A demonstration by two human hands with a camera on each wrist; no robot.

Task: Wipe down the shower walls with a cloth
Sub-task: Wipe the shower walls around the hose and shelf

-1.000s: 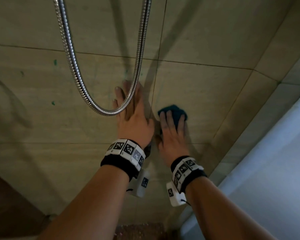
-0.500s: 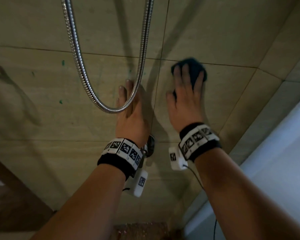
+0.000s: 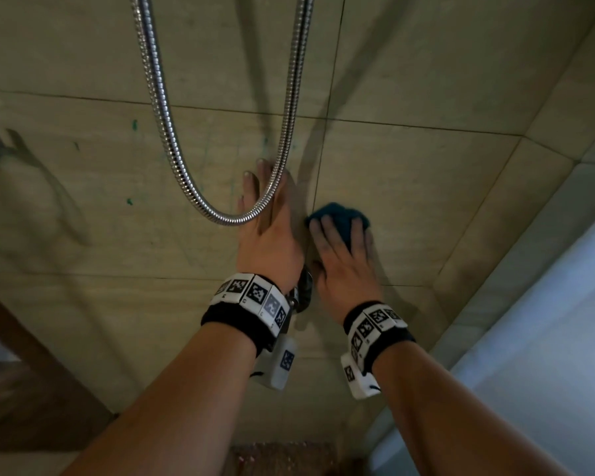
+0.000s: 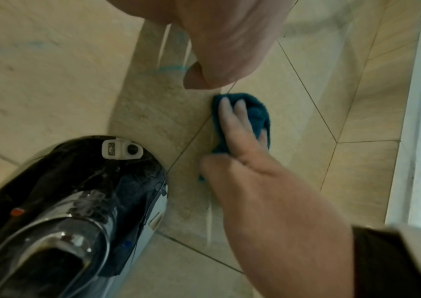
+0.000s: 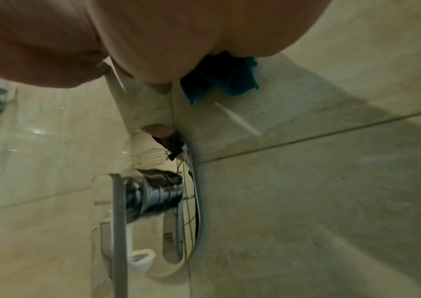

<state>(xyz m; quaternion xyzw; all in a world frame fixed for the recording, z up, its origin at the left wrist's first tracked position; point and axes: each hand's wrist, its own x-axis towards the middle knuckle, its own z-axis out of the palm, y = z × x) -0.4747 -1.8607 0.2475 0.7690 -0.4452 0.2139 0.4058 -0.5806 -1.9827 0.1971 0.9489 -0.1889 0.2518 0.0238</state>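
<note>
A small, bunched dark teal terry cloth lies flat against the beige stone-look tiled shower wall, just right of a vertical grout line and below a horizontal one, in the middle of the wall's visible span. The right hand presses it to the tile with fingers straight and slightly spread, the palm over the cloth's lower part and the teal edge showing past the fingertips; in the right wrist view a corner of the cloth sticks out from under the palm. A pale wet streak runs down the tile below the cloth.

Just beside it, on the other side of the grout line, the left hand lies flat on the same wall, fingers straight and close together, holding nothing. A ribbed chrome shower hose hangs from above in a loop whose lowest bend crosses in front of the left hand's fingers; whether it touches them cannot be told. Both wrists wear black bands with white blocks printed in black square patterns.

Below the left wrist a shiny chrome mixer tap juts from the wall, carrying a red dot and a blue dot. A few small green specks mark the tiles toward the wall's left edge. At the right edge the wall meets a second tiled face in a corner, and beyond it stands a pale bluish panel.
</note>
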